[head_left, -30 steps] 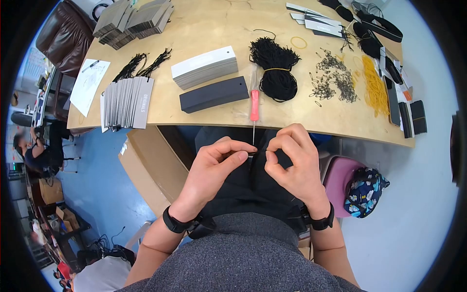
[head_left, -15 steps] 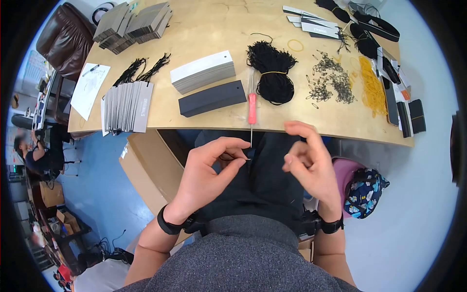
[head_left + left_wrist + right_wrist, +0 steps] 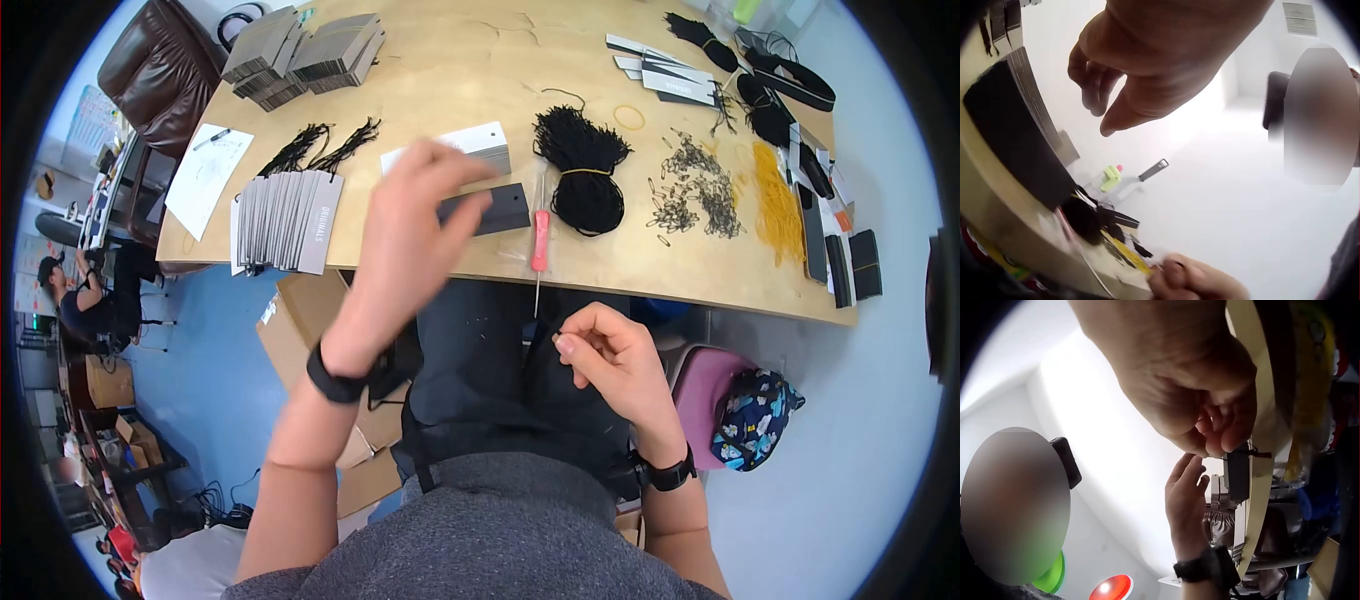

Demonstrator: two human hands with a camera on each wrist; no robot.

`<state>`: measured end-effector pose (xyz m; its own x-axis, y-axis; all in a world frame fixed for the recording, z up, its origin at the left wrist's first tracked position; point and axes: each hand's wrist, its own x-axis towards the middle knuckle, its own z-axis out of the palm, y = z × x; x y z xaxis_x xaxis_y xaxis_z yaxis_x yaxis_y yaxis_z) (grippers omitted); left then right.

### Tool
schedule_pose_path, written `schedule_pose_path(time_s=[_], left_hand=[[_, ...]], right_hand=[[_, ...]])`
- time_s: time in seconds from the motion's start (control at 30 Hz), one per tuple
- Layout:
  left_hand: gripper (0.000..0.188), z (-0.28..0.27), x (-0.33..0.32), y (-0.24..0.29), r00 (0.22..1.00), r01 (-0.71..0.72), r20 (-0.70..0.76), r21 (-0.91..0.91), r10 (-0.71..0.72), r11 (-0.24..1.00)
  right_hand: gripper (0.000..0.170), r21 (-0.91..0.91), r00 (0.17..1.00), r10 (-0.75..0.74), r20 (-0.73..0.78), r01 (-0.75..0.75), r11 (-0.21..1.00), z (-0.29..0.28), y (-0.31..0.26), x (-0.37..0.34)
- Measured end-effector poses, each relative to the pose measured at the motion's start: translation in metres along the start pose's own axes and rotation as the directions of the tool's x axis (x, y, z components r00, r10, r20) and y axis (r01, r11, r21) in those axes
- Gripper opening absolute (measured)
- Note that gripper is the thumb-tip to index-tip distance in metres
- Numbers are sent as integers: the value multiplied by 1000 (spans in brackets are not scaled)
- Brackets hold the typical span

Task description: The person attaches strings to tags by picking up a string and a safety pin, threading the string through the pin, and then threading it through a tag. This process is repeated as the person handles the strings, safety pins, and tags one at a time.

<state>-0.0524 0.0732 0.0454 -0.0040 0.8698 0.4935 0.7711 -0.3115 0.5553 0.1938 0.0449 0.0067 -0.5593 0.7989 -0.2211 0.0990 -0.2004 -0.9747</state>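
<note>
My left hand (image 3: 405, 240), blurred, is raised over the near edge of the table with thumb and fingers apart and nothing between them. In the head view it overlaps a stack of black tags (image 3: 507, 208) and a stack of white tags (image 3: 490, 140). Over the lap, my right hand (image 3: 615, 362) pinches a thin black cord (image 3: 1254, 452) between thumb and fingertips. Just beyond lies a red-handled tool (image 3: 541, 240), its thin metal shaft reaching past the table edge. A bundle of black cords (image 3: 585, 180) lies behind it, tied with a yellow band.
Small safety pins (image 3: 695, 190) lie scattered right of the cords, near yellow rubber bands (image 3: 778, 205). Strung grey tags (image 3: 285, 225) lie at left, with more tag stacks (image 3: 335, 50) behind. A cardboard box (image 3: 305, 320) stands below the table; a pink chair (image 3: 700, 390) stands at right.
My left hand has left the lap, moving up and forward over the tag stacks, its pinch released. My right hand first drew away to the right, then came back lower, pinching the cord.
</note>
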Motion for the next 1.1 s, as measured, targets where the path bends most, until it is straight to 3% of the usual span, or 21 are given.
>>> schedule_pose_path(time_s=[0.03, 0.07, 0.13, 0.17, 0.23, 0.37, 0.43, 0.47, 0.53, 0.63, 1.1], left_hand=[[24, 2, 13, -17, 996, -62, -55, 143, 71, 988], [24, 6, 23, -34, 996, -62, -60, 146, 71, 987], [29, 12, 40, -59, 997, -80, 8, 279, 81, 957], [29, 11, 46, -61, 996, -82, 6, 279, 84, 957], [33, 8, 55, -63, 957, 154, 215, 196, -196, 968], [30, 4, 49, -58, 976, 141, 142, 167, -165, 976], [29, -4, 44, -47, 994, 66, 71, 172, -79, 983], [29, -7, 39, -41, 994, 67, 73, 173, -81, 983], [29, -10, 27, -27, 991, -62, 130, 183, 38, 981], [29, 0, 13, -22, 976, -88, 211, 171, 50, 981], [27, 7, 15, -27, 950, 94, 291, 85, -116, 992]], right_hand=[[13, -8, 1000, -11, -6, 10, 1000, 0, 0, -1], [13, -11, 1000, -15, -2, 15, 1000, 1, 0, -3], [12, -32, 1000, -1, 5, 1, 999, 1, 0, -6], [12, -33, 1000, -4, 4, 4, 999, 1, 0, -7], [11, -55, 1000, -1, -1, 0, 998, 1, 3, -10], [10, -85, 1000, -2, -4, 2, 996, -1, 8, -12], [10, -85, 1000, -6, -4, 5, 996, -1, 10, -12], [10, -86, 1000, -11, -7, 10, 996, -1, 10, -12], [9, -78, 1000, -8, -5, 7, 997, -1, 11, -12], [9, -81, 1000, -3, 1, 3, 997, -1, 11, -11], [8, -89, 1000, -1, 25, 4, 996, 1, 16, -17]])
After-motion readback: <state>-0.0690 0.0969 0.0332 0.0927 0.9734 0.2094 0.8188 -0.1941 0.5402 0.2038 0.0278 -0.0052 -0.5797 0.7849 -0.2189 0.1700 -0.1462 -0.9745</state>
